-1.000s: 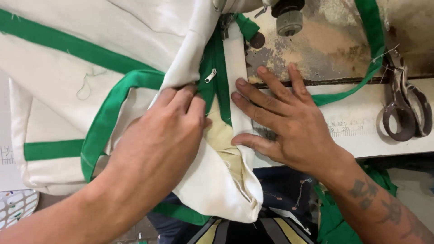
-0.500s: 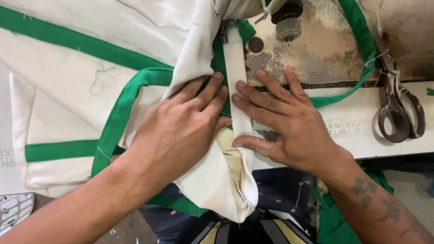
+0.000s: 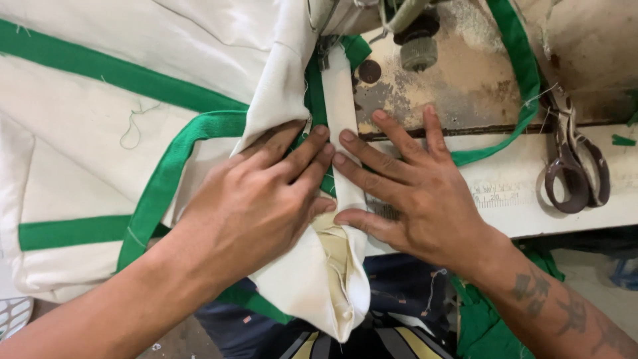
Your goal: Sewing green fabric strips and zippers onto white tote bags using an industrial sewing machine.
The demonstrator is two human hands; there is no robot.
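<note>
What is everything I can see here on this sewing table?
cloth: one, cream, spread over the left and folded at centre
green strap: several bands, green, sewn across the cloth
loose green band: one, green, curving over the machine bed
sewing machine bed: one, worn tan metal, top centre
scissors: one pair, dark handles, right on the table
table: one, off-white, right
left hand: flat on the fold
right hand: flat beside the fold

A sewing workshop: worn sewing machine bed (image 3: 465, 80), scissors (image 3: 575, 159).
</note>
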